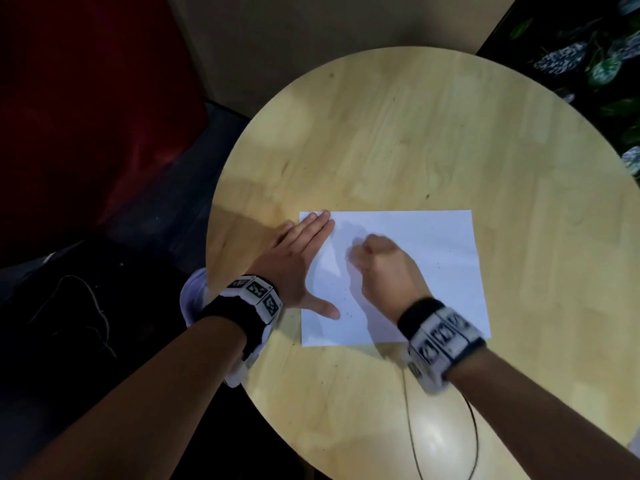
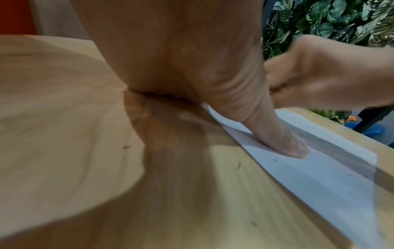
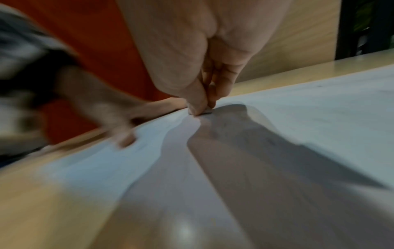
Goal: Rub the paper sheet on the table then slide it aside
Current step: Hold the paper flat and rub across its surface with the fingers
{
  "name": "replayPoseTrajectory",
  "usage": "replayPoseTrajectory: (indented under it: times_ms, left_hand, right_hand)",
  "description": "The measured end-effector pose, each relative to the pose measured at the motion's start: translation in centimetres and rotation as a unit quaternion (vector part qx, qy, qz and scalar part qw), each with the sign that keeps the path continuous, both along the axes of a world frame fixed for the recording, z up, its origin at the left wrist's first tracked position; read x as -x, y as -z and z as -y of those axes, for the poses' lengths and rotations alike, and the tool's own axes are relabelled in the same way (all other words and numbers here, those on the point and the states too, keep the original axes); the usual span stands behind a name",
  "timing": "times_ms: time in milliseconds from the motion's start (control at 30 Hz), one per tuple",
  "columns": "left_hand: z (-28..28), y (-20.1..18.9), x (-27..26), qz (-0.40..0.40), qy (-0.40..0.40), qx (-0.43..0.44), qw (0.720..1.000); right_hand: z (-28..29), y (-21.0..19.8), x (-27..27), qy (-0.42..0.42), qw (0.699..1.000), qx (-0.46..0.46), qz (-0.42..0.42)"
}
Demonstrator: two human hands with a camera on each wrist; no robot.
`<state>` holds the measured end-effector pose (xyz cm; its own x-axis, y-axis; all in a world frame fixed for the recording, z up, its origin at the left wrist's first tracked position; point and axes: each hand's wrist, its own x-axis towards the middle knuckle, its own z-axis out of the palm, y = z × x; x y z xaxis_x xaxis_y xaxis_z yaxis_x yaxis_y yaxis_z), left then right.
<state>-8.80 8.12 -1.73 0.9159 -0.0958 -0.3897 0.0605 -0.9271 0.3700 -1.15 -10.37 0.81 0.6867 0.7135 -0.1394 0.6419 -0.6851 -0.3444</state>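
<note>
both hands sit on the paper sheet (image 1: 415,258): left hand (image 1: 298,261) pressed flat on its edge, right hand (image 1: 384,268) curled, apparently pinching something small, unclear what. light and thin, it should slide easily on the desk (image 1: 415,133) under flat fingers.

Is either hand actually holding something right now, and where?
Left hand presses flat on the paper sheet's left edge. Right hand pinches something tiny; unclear what.

table (image 1: 398,133): round, pale wood, frame centre | paper (image 1: 433,244): flat, lower centre | cable (image 1: 412,427): bottom edge
</note>
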Motion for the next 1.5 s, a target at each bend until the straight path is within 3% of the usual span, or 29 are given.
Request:
replayPoseTrajectory:
  times_ms: [133, 300, 400, 533, 700, 867, 1033, 1133, 1267, 1333, 1500]
  left_hand:
    - [0.0, -0.1, 0.2, 0.007, -0.005, 0.014, 1.0]
    - [-1.2, -0.4, 1.3, 0.0, -0.022, 0.004, 1.0]
    - [-1.5, -1.0, 1.2, 0.004, -0.006, 0.016, 1.0]
    - [1.1, -0.3, 0.0, 0.038, -0.04, 0.088, 0.995]
    - [2.0, 0.8, 0.1, 0.041, -0.041, 0.031, 0.998]
    - [1.9, 0.9, -0.2, 0.029, -0.047, 0.027, 0.998]
    - [1.9, 1.4, 0.1, 0.046, -0.046, 0.026, 0.998]
    - [1.9, 1.4, 0.0, 0.033, -0.041, 0.018, 0.998]
    - [1.8, 1.4, -0.3, 0.014, -0.033, 0.018, 0.999]
    - [1.8, 1.4, -0.3, 0.017, -0.035, 0.023, 0.999]
    - [1.9, 1.5, 0.1, 0.042, -0.041, 0.027, 0.998]
  right_hand:
    - [5.3, -0.6, 4.0, -0.053, 0.997, -0.012, -0.056]
    - [6.3, 0.6, 1.5, 0.024, 0.994, -0.098, -0.044]
    - [5.1, 0.8, 1.6, 0.026, 0.993, -0.108, -0.049]
    - [4.0, 0.7, 2.4, 0.018, 0.993, -0.101, -0.054]
    - [2.0, 0.6, 1.0, 0.0, 0.996, -0.075, -0.036]
    - [-2.5, 1.2, -2.7, 0.048, 0.997, -0.053, 0.005]
    - [1.8, -1.1, 3.4, -0.063, 0.997, -0.021, -0.028]
    - [1.9, -1.3, 2.3, -0.095, 0.995, -0.008, -0.035]
    - [-2.3, 0.1, -2.0, -0.01, 1.0, -0.003, 0.001]
    - [-2.3, 0.3, -1.0, 0.014, 1.0, -0.012, 0.005]
    - [2.5, -1.0, 4.3, -0.061, 0.997, 0.033, -0.045]
